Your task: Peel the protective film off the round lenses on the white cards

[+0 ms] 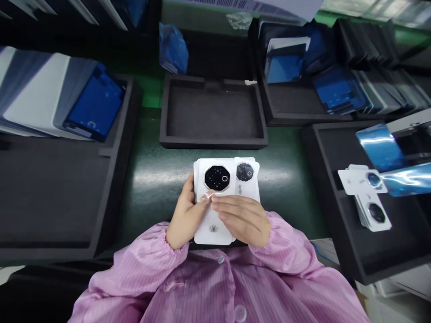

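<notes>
My left hand [185, 214] grips the left side of a stack of white phone back covers [204, 233], its thumb over the top one. The top cover has a black octagonal camera window [217, 178] and a small round mark lower down. A glint like clear film [208, 194] shows at the left thumb tip. My right hand [243, 217] reaches across the covers with its fingers together, fingertips close to that thumb. Its thumb is hidden, and so is whatever it holds. Partly behind it is a second white back cover [256, 186] with a dark camera window.
Ahead sits a black foam tray [213, 142]. The left tray [114, 179] holds upright white and blue panels [96, 105]. In the right tray [336, 224] are white back covers [373, 213] and shiny blue film [409, 179]. More trays with panels [286, 67] stand farther back.
</notes>
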`<state>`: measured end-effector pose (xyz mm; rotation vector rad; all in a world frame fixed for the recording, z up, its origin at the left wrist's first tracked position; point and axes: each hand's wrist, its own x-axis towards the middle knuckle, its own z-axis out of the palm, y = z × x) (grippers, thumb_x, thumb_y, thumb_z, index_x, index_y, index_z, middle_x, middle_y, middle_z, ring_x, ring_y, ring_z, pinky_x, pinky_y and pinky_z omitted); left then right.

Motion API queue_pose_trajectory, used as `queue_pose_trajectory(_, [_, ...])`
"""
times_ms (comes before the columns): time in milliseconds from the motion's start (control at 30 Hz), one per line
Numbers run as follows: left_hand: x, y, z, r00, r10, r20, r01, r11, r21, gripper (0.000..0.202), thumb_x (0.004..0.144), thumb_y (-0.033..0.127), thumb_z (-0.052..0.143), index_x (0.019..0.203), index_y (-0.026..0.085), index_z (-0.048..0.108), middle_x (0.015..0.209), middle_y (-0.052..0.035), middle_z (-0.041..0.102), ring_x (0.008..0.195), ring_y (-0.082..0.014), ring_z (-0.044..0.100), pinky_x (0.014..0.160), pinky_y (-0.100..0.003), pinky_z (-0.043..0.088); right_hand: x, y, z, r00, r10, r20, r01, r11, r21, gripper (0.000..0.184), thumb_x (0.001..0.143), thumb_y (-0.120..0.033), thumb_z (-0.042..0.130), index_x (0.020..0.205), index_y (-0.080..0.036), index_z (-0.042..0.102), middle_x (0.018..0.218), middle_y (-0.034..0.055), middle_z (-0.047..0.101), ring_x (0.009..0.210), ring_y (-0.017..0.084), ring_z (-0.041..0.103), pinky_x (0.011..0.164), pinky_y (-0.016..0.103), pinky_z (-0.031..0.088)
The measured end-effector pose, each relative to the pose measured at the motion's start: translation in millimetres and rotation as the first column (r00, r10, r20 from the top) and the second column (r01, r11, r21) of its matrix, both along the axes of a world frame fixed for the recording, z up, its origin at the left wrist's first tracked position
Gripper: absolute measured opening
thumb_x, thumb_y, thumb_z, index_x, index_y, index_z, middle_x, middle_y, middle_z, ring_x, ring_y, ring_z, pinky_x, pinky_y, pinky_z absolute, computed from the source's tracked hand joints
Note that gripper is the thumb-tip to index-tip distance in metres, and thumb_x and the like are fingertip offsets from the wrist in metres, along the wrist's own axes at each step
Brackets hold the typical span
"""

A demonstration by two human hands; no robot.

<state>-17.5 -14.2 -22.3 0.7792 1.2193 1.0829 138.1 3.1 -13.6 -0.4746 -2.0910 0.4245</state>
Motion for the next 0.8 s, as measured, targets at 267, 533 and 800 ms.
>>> queue_pose_trajectory(267, [-1,0,-1.0,1.000,0.005,-0.012,-0.004,1.000,0.021,0.053,0.082,0.030,0.062,0.132,0.021,0.046,0.124,-0.0080,0.062,0.112,-0.0238,0.059,0.097,-0.037,0.046,2,0,-2.5,1.000,-0.001,0.024,0.001,1.000,0.001,0.030,0.083,-0.003,0.059,0.113,-0.008,0.058,0.100,0.0142,0.072,0.111,0.023,0.063,0.088,0.038,0.060])
queue_pose_trajectory(533, [-2,-2,1.0,1.000,0.001,-0.027,-0.001,1.000,0.010,0.056,0.081,0.025,0.061,0.134,0.022,0.044,0.123,-0.0075,0.063,0.111,-0.0237,0.060,0.096,-0.036,0.047,4,1,1.0,0.998,0.016,0.054,-0.018,0.999,0.034,0.030,0.085,-0.003,0.057,0.115,-0.008,0.058,0.101,0.0152,0.072,0.113,0.025,0.062,0.087,0.039,0.061])
queue_pose_trajectory(800, [2,-2,8.1,0.997,0.038,0.071,-0.027,0.990,-0.141,0.059,0.080,0.032,0.066,0.134,0.025,0.042,0.122,-0.0075,0.062,0.108,-0.0247,0.062,0.087,-0.034,0.053,5,1,-6.4,0.985,-0.154,0.073,0.149,0.986,0.069,0.036,0.084,-0.005,0.058,0.117,-0.017,0.057,0.106,0.0075,0.072,0.109,0.021,0.064,0.091,0.039,0.058])
